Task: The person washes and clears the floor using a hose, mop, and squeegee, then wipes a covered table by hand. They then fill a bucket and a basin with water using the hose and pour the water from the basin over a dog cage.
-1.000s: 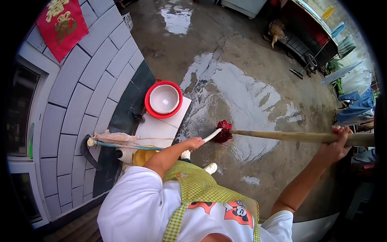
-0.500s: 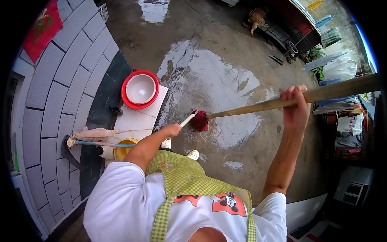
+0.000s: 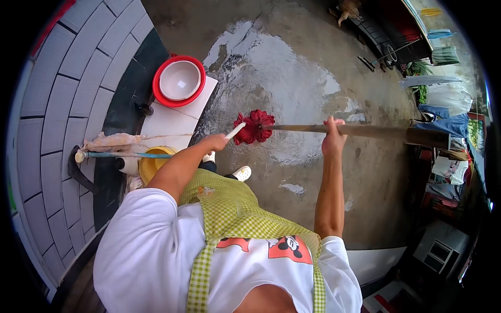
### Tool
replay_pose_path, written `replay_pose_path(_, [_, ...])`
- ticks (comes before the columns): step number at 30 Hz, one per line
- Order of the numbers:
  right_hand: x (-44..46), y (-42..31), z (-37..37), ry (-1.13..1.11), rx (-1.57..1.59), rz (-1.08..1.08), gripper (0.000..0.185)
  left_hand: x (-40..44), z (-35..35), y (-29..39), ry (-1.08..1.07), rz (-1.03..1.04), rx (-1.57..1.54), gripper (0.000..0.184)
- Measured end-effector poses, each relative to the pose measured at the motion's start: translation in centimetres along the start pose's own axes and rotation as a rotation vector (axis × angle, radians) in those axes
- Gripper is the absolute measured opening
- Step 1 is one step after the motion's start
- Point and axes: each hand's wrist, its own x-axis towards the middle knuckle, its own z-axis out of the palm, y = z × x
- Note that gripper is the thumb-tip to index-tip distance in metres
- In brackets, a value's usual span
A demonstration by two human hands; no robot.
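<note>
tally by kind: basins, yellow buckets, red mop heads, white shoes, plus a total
basins: 2 (red basin, white basin)
yellow bucket: 1
red mop head: 1
white shoes: 2 (front shoe, shoe by the forearm)
total: 6

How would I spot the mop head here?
Start at the wet floor, then look between the left hand and right hand. The mop head is at the far end of the wooden pole: dark red and ruffled, unlike the smooth, bright red basin.
</note>
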Motion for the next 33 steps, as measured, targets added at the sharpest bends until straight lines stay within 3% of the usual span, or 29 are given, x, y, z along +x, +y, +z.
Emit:
replay_pose_path(4, [-1.1, -19.2, 4.0, -0.412, 0.085, -0.189, 0.014, 0.6, -0.1, 0.4, 0.001, 0.002, -0.042, 0.04])
replay_pose_path(5, [-1.5, -22.8, 3.6, -0.635, 0.146, -0.279, 0.006, 0.5, -0.3, 0.6, -0.003, 0.005, -0.036, 0.04])
replay_pose_path(7, [-3.8, -28.2, 3.8, -0.471, 0.342, -0.365, 0.007, 0.2, -0.4, 1.2, -0.022, 0.042, -0.061, 0.041])
replay_pose_path(10, [-2.5, -27.1, 2.8, 0.096, 0.092, -0.841, 0.014, -1.0, -1.0, 2.2, -0.003, 0.036, -0.018, 0.041])
replay_pose_path(12, [-0.8, -19.6, 0.8, 0.132, 0.006, -0.824, 0.014, -1.0, -1.2, 2.1, -0.003, 0.023, -0.01, 0.041])
replay_pose_path(13, [-0.1, -14.1, -0.2, 0.2, -0.107, -0.71, 0.012, -1.0, -1.1, 1.9, -0.008, 0.014, 0.006, 0.041])
replay_pose_path(15, [-0.5, -1.9, -0.1, 0.253, -0.045, -0.296, 0.01, -0.6, -1.0, 1.4, -0.013, 0.011, 0.01, 0.041])
replay_pose_path(16, [-0.8, 5.0, -2.4, 0.183, 0.024, 0.123, 0.012, -0.5, -1.0, 1.1, -0.018, 0.018, 0.029, 0.041])
replay_pose_path(18, [-2.3, 7.6, -2.1, 0.231, 0.042, 0.116, 0.014, 0.5, -0.1, 0.1, 0.002, 0.032, 0.041, 0.041])
replay_pose_path(20, [-0.6, 4.1, -1.4, 0.059, 0.125, 0.083, 0.016, 0.4, 0.6, -0.4, -0.013, 0.042, 0.07, 0.041])
replay_pose_path(26, [-3.1, -20.5, 4.9, -0.742, 0.206, -0.216, 0.007, 1.0, -1.3, 1.8, -0.053, 0.067, -0.004, 0.041])
replay_pose_path(28, [-4.9, -23.0, 4.7, -0.401, 0.273, -0.337, 0.01, 0.5, -1.1, 2.6, -0.08, 0.045, -0.01, 0.04])
replay_pose_path(31, [-1.1, -14.6, 0.7, 0.082, 0.036, -0.606, 0.009, 0.4, -0.7, 2.4, 0.001, 0.042, 0.047, 0.043])
replay_pose_path(33, [-0.7, -4.9, -0.3, 0.263, -0.028, -0.35, 0.014, -0.2, -1.0, 2.8, -0.036, 0.002, 0.034, 0.047])
